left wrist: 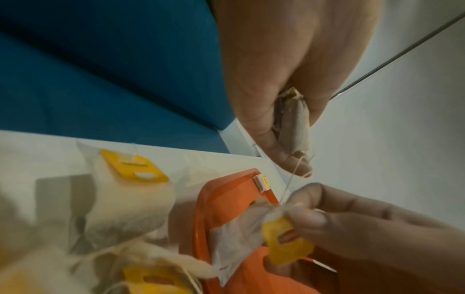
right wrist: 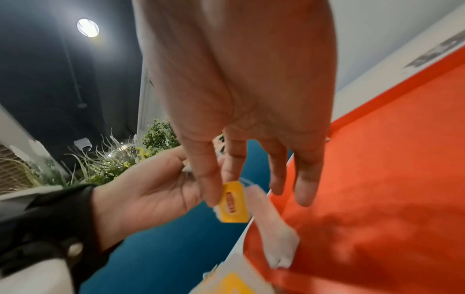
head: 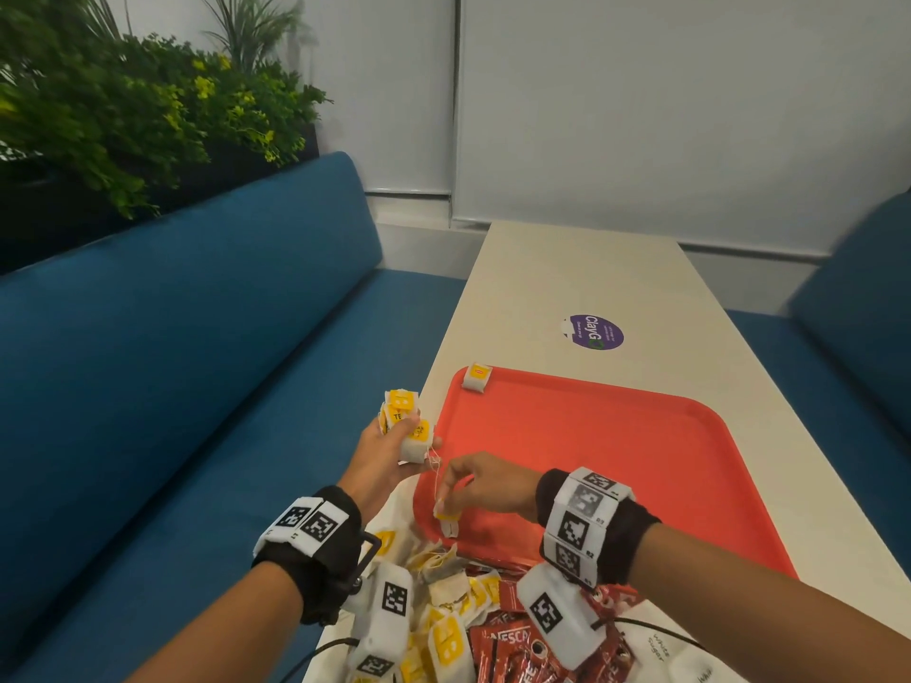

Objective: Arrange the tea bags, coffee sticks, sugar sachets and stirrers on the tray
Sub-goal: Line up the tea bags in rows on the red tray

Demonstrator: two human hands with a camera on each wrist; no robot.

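Left hand (head: 382,448) clutching a bunch of papery tea bags (head: 403,420), right hand (head: 485,485) pinching a yellow tag (head: 446,515), its bag (head: 449,527) dangling upright over red tray (head: 616,436) edge.

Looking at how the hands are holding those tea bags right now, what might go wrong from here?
1. A thin string runs from the bunch of tea bags in the left hand to the tea bag pinched by the right hand; pulling apart may snag or tear it.
2. The left hand grips several bags above the table edge, beside the tray; one could slip onto the blue seat.
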